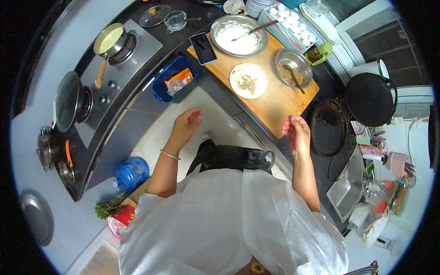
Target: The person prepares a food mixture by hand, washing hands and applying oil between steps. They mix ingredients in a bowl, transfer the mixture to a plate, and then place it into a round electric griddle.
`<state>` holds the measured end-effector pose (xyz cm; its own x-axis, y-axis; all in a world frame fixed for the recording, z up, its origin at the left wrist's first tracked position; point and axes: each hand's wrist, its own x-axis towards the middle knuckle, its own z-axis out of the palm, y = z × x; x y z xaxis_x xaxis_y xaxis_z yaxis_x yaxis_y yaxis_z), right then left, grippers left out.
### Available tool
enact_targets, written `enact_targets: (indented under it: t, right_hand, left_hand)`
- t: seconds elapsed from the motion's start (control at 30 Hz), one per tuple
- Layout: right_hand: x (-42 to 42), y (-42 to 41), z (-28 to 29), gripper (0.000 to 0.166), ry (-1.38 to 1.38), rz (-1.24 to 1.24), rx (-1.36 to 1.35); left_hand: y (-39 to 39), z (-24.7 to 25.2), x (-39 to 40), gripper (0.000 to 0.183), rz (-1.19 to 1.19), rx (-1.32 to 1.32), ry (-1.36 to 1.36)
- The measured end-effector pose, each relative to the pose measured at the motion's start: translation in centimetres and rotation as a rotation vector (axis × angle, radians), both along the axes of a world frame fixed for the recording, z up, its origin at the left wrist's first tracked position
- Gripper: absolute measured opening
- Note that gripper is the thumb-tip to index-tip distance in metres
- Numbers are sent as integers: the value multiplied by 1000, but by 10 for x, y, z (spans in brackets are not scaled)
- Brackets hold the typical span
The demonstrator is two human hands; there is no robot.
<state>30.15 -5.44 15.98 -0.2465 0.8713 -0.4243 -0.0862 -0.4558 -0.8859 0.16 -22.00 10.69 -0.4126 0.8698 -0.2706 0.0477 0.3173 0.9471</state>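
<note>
My left hand [187, 126] hangs over the floor below the blue bin, fingers loosely curled, nothing seen in it. My right hand [296, 132] is raised by the near corner of the wooden board [275, 110], fingertips bent in towards the thumb; whether something small is between them cannot be told. On the board stand a white plate [248, 80] with a pale, lumpy spread, a large steel bowl [237, 37] of white batter or dough with chopsticks [263, 26], and a smaller steel bowl [295, 56] of brown crumbly mixture with a brown spoon [296, 79].
A phone [203, 49] lies at the board's left edge. The blue lined bin [160, 84] hangs below. A saucepan [110, 39] and lidded wok [68, 101] stand on the stove. At right are an oval black pan [329, 127], a round black pan [369, 99] and the sink [347, 187].
</note>
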Motion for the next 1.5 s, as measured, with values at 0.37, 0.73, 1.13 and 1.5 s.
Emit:
enact_targets:
  t: [0.37, 0.73, 1.13, 1.5]
  right_hand:
    - [-24, 4, -18, 12, -53, -96, -149]
    - [-25, 60, -32, 12, 16, -3, -193]
    - [-24, 58, -44, 13, -2, 3, -259]
    - [-22, 51, -40, 14, -36, -4, -238]
  left_hand:
    - [40, -16, -38, 31, -107, -35, -23]
    - [79, 2, -32, 27, -87, -85, 43]
    - [92, 1, -34, 28, -142, -43, 156]
    - [93, 1, -39, 31, -164, -66, 180]
